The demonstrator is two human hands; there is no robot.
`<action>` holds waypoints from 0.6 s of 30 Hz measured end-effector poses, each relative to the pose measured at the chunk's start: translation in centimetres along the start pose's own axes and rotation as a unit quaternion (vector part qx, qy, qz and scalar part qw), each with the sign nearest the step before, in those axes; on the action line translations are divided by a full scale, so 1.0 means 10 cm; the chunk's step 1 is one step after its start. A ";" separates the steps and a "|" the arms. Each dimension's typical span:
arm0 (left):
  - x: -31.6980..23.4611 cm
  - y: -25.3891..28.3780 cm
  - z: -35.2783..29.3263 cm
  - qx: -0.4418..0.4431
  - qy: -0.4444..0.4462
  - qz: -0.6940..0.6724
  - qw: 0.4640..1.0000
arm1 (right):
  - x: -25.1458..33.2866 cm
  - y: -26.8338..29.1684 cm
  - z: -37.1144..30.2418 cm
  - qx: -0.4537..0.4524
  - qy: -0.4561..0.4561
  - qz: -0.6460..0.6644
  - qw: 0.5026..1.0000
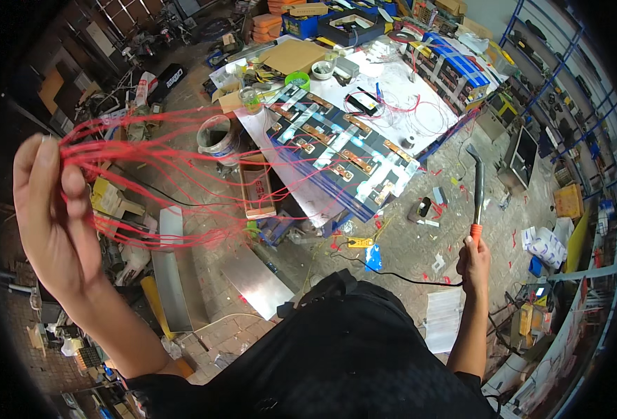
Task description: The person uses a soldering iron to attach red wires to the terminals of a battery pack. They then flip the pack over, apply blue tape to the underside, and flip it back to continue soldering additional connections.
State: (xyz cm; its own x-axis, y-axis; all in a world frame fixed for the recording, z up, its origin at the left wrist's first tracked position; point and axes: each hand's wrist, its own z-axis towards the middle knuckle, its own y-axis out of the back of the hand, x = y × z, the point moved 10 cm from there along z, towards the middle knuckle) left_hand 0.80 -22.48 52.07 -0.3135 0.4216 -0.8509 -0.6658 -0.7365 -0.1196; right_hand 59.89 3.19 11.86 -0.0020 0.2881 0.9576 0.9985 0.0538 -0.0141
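My left hand is raised at the left, closed around the ends of a bundle of thin red wires. The wires fan out in the air to the right, toward a battery pack with copper connector plates and whitish strips across its dark top. My right hand is closed on the orange handle of a corded tool with a long metal barrel and a bent flat tip. The tool points up, away from the pack. Its black cord trails left across the floor.
The pack sits on a white-topped table beside a blue-taped battery pack, a white bowl and a green container. Buckets, a wooden box and metal sheets stand left. A monitor and blue shelving lie right.
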 end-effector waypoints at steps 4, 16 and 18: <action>-0.20 -0.32 0.33 -0.018 -0.024 0.048 0.998 | -0.05 0.43 0.01 -0.017 0.006 -0.021 1.000; -0.75 -1.41 0.80 0.086 -0.034 0.239 0.967 | -0.20 1.27 0.21 -0.020 -0.013 -0.040 0.999; -0.87 -1.65 0.76 0.087 -0.069 0.332 0.937 | -0.21 1.35 0.25 -0.021 -0.013 -0.042 0.999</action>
State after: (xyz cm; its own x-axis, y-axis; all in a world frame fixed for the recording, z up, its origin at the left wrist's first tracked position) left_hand 9.37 -9.96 65.32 -0.7740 -0.0264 -0.6326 -0.3898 -0.7675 0.5090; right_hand 73.25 5.67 8.98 -0.0858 0.3083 0.9474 0.9962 0.0382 0.0778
